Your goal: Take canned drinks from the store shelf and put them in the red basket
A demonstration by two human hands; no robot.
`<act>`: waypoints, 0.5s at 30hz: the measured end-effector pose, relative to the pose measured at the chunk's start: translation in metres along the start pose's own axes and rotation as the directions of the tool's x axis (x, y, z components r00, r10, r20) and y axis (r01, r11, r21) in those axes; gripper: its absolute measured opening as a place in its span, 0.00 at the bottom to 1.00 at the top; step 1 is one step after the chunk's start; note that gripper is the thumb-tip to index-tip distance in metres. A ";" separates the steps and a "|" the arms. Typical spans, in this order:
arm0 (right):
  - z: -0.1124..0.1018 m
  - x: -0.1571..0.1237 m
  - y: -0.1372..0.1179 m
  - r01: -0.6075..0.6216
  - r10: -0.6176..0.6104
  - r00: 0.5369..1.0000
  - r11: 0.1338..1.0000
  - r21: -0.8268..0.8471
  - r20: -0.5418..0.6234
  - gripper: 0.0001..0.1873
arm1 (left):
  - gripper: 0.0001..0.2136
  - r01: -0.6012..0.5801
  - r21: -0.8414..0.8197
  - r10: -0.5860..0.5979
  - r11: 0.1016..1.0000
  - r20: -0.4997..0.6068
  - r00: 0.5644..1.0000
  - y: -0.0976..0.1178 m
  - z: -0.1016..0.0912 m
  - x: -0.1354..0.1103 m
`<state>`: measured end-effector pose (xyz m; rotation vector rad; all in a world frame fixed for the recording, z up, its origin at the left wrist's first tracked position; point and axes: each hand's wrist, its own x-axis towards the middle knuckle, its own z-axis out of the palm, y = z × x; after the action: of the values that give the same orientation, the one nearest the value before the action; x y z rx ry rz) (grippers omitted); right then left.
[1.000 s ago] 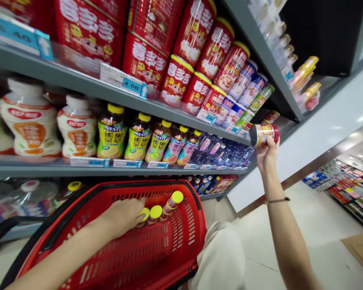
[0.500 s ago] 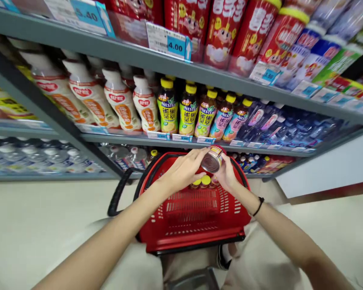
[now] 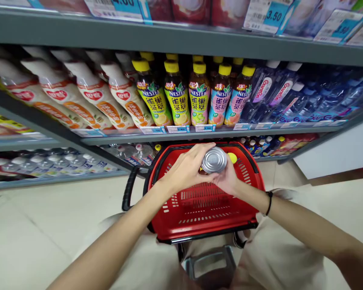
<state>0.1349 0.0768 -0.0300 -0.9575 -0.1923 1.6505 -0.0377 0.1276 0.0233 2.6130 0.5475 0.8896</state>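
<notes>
A can is held between my two hands above the red shopping basket, its silver end turned up toward me. My left hand curves round the can's left side, with the thumb below it. My right hand grips it from the lower right. The can's label is hidden by my fingers and by the viewing angle. Inside the basket, a bottle's yellow cap shows just right of the can; my hands cover most of what lies there.
Ahead, a shelf carries Nestea bottles, white bottles with orange labels and clear Gamten bottles. The basket's black handle sticks out left. A grey stool-like object stands between my legs. A white panel is at right.
The can has turned so its silver end faces me more squarely. My view has moved closer to the middle shelf, and the basket appears slightly farther right.
</notes>
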 end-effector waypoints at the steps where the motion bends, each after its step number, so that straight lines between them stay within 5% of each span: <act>1: 0.000 -0.001 -0.001 -0.002 0.002 1.000 1.000 -0.006 -0.001 0.22 | 0.40 -0.005 0.000 0.005 1.000 -0.002 1.000 0.001 0.000 0.001; 10: 0.002 -0.004 -0.002 -0.044 0.048 0.998 0.995 -0.091 0.050 0.30 | 0.41 0.016 0.021 -0.016 1.000 0.035 0.999 0.003 0.000 0.000; 15: -0.003 0.004 -0.014 -0.073 0.122 0.981 0.952 -0.296 0.151 0.36 | 0.42 -0.023 0.030 0.022 0.999 0.040 0.999 0.001 -0.005 0.000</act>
<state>0.1471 0.0839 -0.0258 -1.0599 -0.5207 1.8285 -0.0403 0.1276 0.0277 2.6632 0.5261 0.8411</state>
